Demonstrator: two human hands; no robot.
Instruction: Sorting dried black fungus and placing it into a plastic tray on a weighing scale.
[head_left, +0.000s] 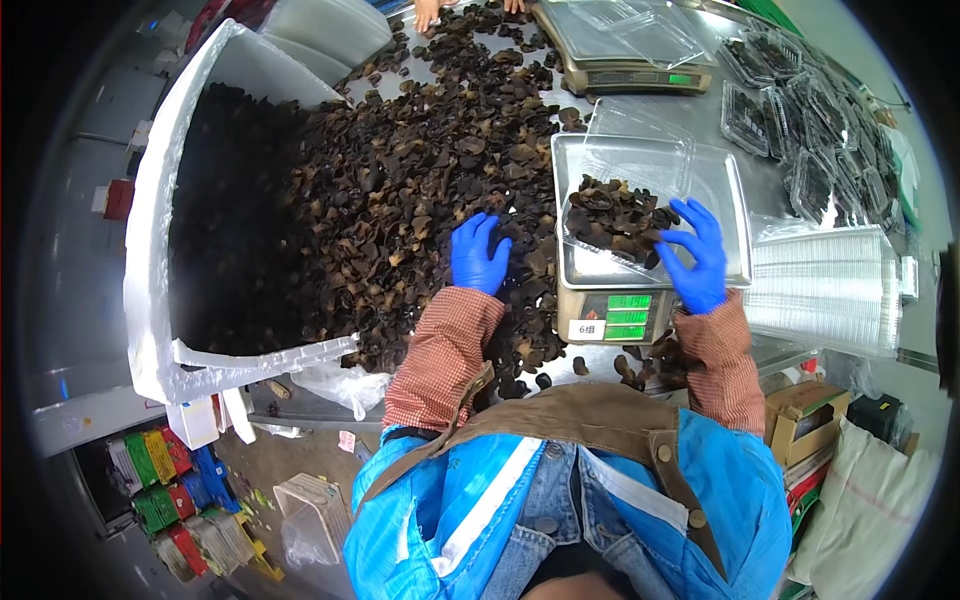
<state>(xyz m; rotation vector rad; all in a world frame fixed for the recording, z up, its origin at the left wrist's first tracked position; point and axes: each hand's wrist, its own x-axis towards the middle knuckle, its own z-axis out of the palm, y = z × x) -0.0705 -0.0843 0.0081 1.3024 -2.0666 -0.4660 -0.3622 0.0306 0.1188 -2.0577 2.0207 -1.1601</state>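
Note:
A large heap of dark wood ear mushrooms (397, 202) covers the metal table. On its near right part rests my left hand (480, 255), blue-gloved, fingers spread; nothing shows in its grasp. A clear plastic clamshell box (637, 150), lid raised, sits on the steel pan (731, 255) of a digital scale (570, 304) with lit green displays. Inside the box lies a portion of mushrooms (619, 217). My right hand (697, 255), also blue-gloved, is at the right side of this portion, thumb and fingertips pinching a dark mushroom piece.
A tipped white foam box (150, 225) holds mushrooms at left. Nested clear trays (825, 289) lie right of the scale, filled clamshell boxes (817, 150) behind them. A second scale (637, 79) stands at the back. Another person's hands (427, 11) are at the far edge.

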